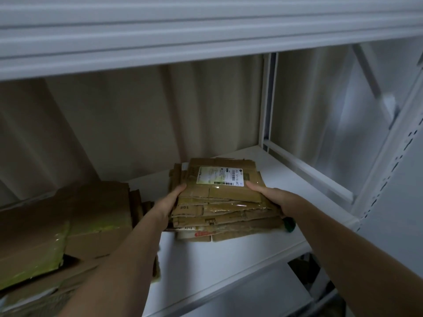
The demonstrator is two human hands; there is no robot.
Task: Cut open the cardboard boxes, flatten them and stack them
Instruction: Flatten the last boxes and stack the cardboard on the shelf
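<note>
Head view: "A210" on stacked cardboard (219, 202)

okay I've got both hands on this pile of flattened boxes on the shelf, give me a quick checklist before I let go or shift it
1. Left hand holds the left edge of the flattened stack, thumb on top: ok.
2. Right hand holds the right edge, thumb near the shipping label: ok.
3. Stack rests on the white shelf: ok.
4. Layers squared up: not ok, the lower sheets stick out toward you and the edges are ragged.
5. Gap to the other cardboard pile on the left: cannot tell, your forearm hides it.
6. Green object under your right wrist, at the stack's corner: cannot tell what it is.
</note>
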